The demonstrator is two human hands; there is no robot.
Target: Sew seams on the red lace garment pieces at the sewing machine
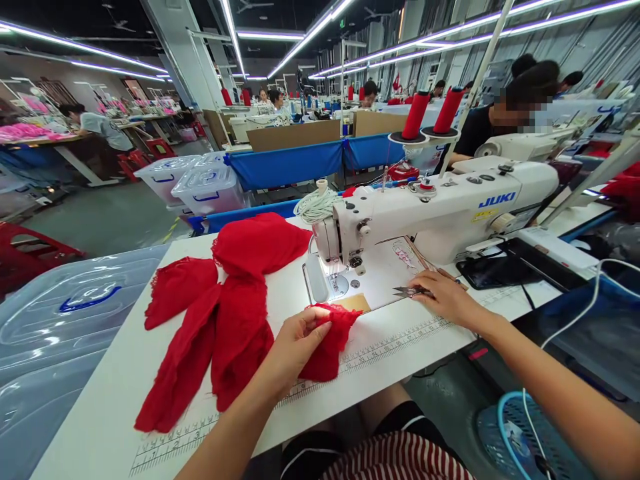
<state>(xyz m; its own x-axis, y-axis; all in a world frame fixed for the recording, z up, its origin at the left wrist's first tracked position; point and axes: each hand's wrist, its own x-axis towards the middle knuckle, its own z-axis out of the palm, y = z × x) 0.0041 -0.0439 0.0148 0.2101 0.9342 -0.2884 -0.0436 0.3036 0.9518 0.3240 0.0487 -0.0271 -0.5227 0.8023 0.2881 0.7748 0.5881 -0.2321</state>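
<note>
My left hand (297, 340) pinches the edge of a red lace-edged fabric piece (327, 350) just in front of the sewing machine's needle area. At the right, my right hand (440, 293) is closed around small dark thread snips (413, 291), blades pointing left, low over the table. The white sewing machine (430, 207) stands behind both hands, its lamp lighting the metal needle plate (337, 285). More red fabric pieces (240, 293) lie spread to the left of the machine head. The palm side of my right hand is hidden.
A printed ruler strip (370, 355) runs along the table's front edge. Two red thread cones (416, 117) stand behind the machine; a black phone (500, 270) lies right. Clear plastic bins (75, 300) flank the table's left. A blue basket (525, 433) sits below right. A co-worker (520, 100) sits beyond.
</note>
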